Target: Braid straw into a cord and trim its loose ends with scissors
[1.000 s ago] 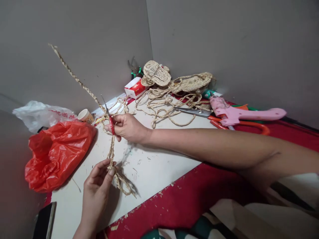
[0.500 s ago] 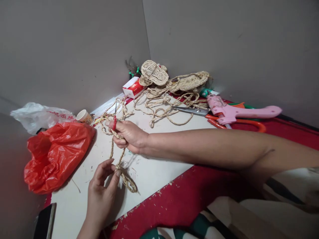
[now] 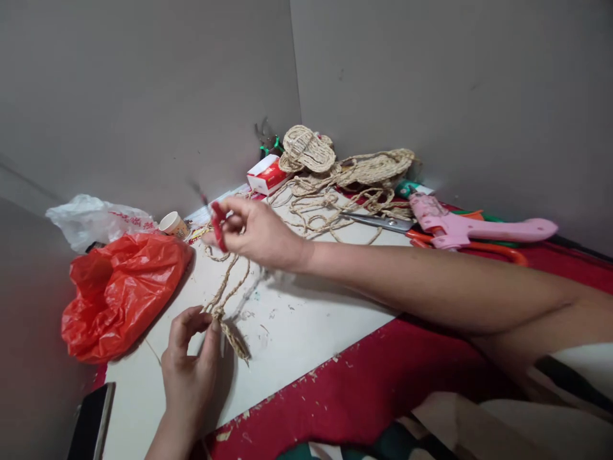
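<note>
Left hand (image 3: pixel 189 367): nearly closed, braided cord (image 3: pixel 218 312) is being pinched between thumb and fingers over white tabletop (image 3: pixel 287 332) | Right hand (image 3: pixel 258 233): curled, red-handled scissors (image 3: pixel 218 225) are being gripped, blades blurred | Pink glue gun (image 3: pixel 450 223): is being left untouched, near larger scissors (image 3: pixel 383 222)

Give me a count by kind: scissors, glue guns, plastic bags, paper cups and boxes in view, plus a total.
Scissors: 2 (small red-handled pair in the right hand, large orange-handled pair)
Glue guns: 1 (pink glue gun)
Plastic bags: 2 (red bag, white bag)
Paper cups: 1 (paper cup)
Boxes: 1 (red-and-white box)
Total: 7
</note>
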Action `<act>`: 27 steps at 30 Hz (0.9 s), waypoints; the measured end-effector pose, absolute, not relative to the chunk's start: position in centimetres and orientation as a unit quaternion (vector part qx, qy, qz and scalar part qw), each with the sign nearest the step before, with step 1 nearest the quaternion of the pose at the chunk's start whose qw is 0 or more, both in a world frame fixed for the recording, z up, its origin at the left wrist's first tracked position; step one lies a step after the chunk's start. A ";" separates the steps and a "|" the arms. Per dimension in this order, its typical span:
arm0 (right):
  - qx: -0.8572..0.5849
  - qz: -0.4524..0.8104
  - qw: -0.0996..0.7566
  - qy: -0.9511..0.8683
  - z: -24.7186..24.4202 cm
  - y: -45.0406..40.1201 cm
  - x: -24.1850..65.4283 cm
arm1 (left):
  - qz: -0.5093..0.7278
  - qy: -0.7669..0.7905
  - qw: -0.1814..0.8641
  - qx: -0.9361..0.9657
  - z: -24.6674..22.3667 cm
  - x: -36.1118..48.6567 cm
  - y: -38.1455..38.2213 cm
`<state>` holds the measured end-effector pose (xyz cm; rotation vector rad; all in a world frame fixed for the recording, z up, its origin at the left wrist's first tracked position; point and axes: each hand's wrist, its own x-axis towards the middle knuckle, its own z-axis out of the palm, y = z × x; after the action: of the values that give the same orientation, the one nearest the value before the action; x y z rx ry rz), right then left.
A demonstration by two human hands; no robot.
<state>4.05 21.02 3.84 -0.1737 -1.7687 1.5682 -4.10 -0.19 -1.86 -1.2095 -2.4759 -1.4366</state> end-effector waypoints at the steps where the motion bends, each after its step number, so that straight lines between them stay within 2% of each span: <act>1: -0.047 0.614 0.323 -0.719 3.4 20.2 4.1 | -0.445 -0.797 0.037 -0.406 -1.8 -4.0 -0.2; 5: -0.059 0.572 0.143 -0.806 0.8 17.8 3.7 | -0.382 -0.768 0.101 -0.504 -1.8 -3.8 -0.3; 8: -0.056 0.593 0.079 -0.799 -0.4 17.4 3.3 | -0.355 -0.759 0.132 -0.529 -2.1 -3.9 -0.4; 14: -0.052 0.669 0.048 -0.740 -0.5 17.5 3.2 | -0.318 -0.754 0.177 -0.547 -2.7 -4.0 -0.6; 20: -0.084 0.736 0.153 -0.654 -0.6 17.9 2.4 | -0.288 -0.721 0.225 -0.589 -2.2 -4.7 -0.4; 23: -0.093 0.755 0.113 -0.639 -0.5 19.0 2.1 | -0.275 -0.711 0.235 -0.603 -2.0 -5.0 -0.3; 27: -0.058 0.721 0.036 -0.690 -0.6 20.4 2.1 | -0.253 -0.685 0.231 -0.643 -2.1 -5.1 -0.1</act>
<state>2.12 20.35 -0.65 -0.1788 -2.1180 2.2133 -5.10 -0.14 -2.08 -1.7675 -1.8850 -0.6968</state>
